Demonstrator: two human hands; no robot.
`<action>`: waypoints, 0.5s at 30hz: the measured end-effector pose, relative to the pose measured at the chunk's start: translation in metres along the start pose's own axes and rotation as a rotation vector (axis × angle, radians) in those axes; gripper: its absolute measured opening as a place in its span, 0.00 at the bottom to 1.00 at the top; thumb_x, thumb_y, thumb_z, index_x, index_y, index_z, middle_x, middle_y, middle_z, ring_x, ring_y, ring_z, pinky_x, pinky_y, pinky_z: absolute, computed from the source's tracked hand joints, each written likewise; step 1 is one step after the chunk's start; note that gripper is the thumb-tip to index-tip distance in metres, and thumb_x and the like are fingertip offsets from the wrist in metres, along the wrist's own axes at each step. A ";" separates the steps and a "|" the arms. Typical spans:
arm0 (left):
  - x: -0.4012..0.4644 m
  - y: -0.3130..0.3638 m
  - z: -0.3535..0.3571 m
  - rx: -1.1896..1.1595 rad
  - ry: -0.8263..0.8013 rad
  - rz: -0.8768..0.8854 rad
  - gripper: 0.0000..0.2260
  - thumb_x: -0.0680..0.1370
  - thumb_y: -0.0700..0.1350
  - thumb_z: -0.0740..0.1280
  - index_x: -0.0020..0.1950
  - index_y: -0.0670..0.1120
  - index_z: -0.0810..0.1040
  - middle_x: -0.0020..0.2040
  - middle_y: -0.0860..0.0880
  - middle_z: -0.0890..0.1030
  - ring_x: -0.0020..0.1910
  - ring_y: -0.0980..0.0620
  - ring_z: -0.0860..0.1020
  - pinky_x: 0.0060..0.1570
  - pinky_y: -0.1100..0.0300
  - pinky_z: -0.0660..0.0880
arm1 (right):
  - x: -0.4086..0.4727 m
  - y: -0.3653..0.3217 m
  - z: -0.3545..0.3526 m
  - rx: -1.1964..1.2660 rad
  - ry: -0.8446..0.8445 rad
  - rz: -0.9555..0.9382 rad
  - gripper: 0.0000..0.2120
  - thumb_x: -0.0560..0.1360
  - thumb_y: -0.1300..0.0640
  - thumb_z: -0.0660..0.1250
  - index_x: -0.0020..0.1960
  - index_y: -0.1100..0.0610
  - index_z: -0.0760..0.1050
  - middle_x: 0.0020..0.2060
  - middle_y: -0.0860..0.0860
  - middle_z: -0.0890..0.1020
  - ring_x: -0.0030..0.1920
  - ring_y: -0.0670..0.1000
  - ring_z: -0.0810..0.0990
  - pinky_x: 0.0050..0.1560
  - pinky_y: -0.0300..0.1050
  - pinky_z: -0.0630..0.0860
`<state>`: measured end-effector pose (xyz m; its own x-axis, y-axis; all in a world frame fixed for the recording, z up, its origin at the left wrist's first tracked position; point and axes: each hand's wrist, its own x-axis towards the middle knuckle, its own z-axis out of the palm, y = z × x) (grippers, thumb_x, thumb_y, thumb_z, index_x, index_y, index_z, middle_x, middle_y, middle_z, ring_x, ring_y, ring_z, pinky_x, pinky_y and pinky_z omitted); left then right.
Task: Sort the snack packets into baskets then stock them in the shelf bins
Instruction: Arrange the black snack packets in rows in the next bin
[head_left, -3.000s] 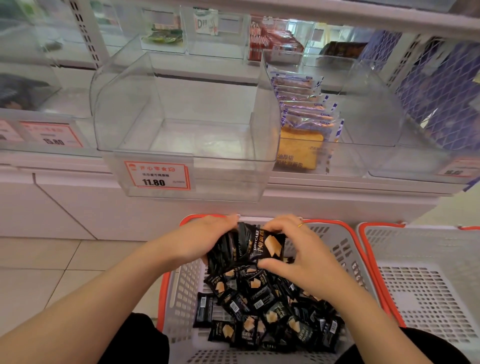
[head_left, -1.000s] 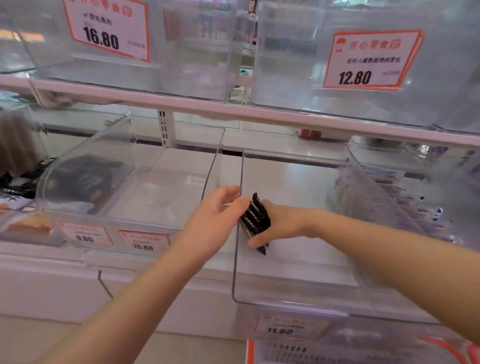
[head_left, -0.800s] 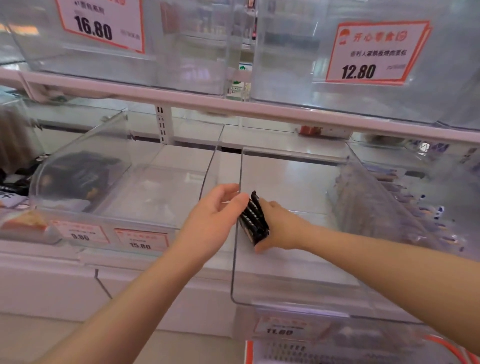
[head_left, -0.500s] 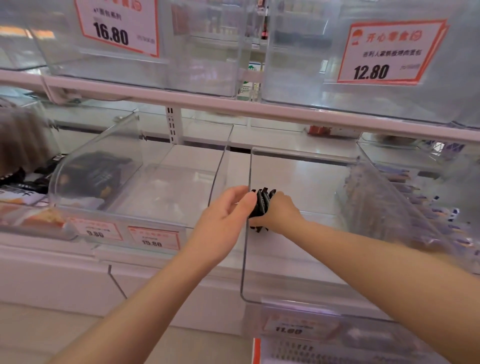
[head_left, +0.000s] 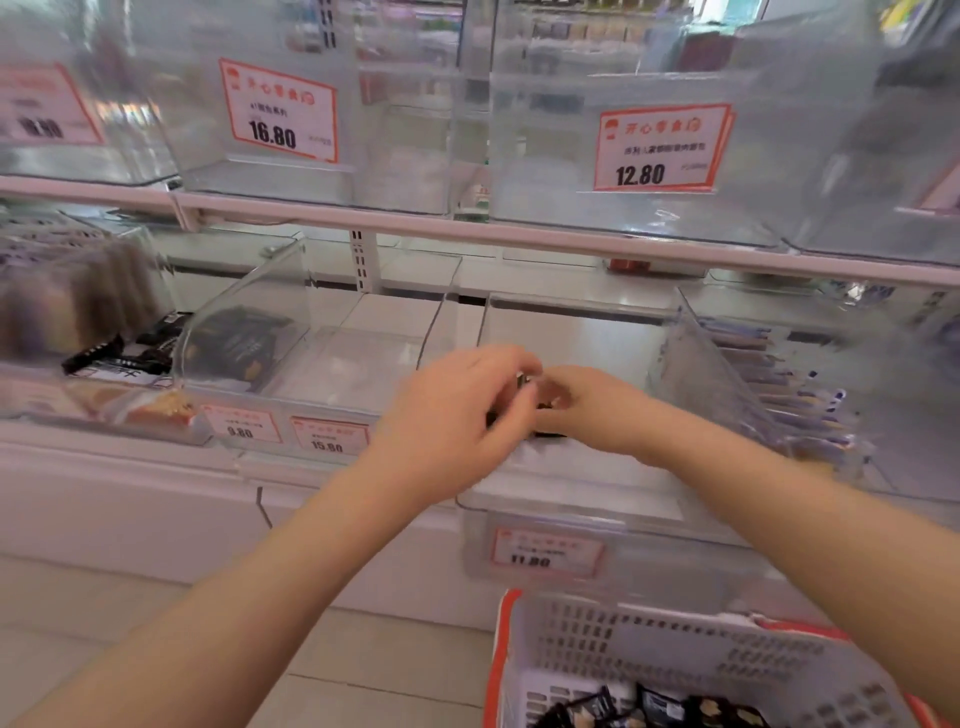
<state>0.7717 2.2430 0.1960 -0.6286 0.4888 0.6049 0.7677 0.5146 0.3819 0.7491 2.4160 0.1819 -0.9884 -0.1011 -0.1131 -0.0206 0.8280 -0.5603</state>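
Presently we hold one small stack of black snack packets (head_left: 540, 402) pinched between both hands, left hand (head_left: 462, 410) and right hand (head_left: 597, 410) curled round it, inside the clear bin (head_left: 571, 499); bin floor lies directly beneath our fingertips, hands equally near; stack axis blurred.

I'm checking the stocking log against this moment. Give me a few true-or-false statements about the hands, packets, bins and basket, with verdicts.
1. Both hands, left hand and right hand, are together at the clear bin with the 11.80 price tag. True.
2. The black snack packets sit between the hands. True, though blurred.
3. The basket below holds nothing. False: dark packets lie in it.
4. The upper shelf tags read 16.80 and 12.80. True.
5. The bin right of the hands is empty. False: a row of pale packets stands in it.
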 end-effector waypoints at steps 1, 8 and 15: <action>-0.004 0.013 -0.001 0.011 -0.041 0.041 0.17 0.75 0.51 0.55 0.50 0.44 0.78 0.34 0.54 0.73 0.34 0.52 0.72 0.35 0.59 0.70 | -0.027 0.003 -0.007 0.096 0.007 -0.028 0.09 0.75 0.53 0.68 0.51 0.57 0.77 0.46 0.51 0.82 0.46 0.52 0.79 0.46 0.43 0.76; -0.037 0.089 0.057 0.137 -0.389 0.343 0.11 0.77 0.48 0.59 0.50 0.44 0.78 0.41 0.48 0.81 0.40 0.44 0.79 0.32 0.56 0.70 | -0.176 0.081 -0.008 0.506 0.009 -0.020 0.04 0.76 0.64 0.64 0.48 0.60 0.78 0.29 0.49 0.81 0.26 0.42 0.72 0.26 0.30 0.67; -0.089 0.114 0.177 0.225 -0.829 0.263 0.12 0.79 0.48 0.57 0.54 0.44 0.74 0.51 0.42 0.80 0.49 0.40 0.78 0.39 0.53 0.71 | -0.218 0.216 0.085 0.400 -0.125 0.422 0.05 0.78 0.61 0.62 0.43 0.57 0.74 0.34 0.50 0.79 0.30 0.43 0.75 0.31 0.36 0.70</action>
<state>0.8933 2.3833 0.0619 -0.3913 0.9169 -0.0784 0.9116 0.3978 0.1035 0.9726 2.5704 0.0155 -0.8732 0.1076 -0.4753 0.4525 0.5413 -0.7087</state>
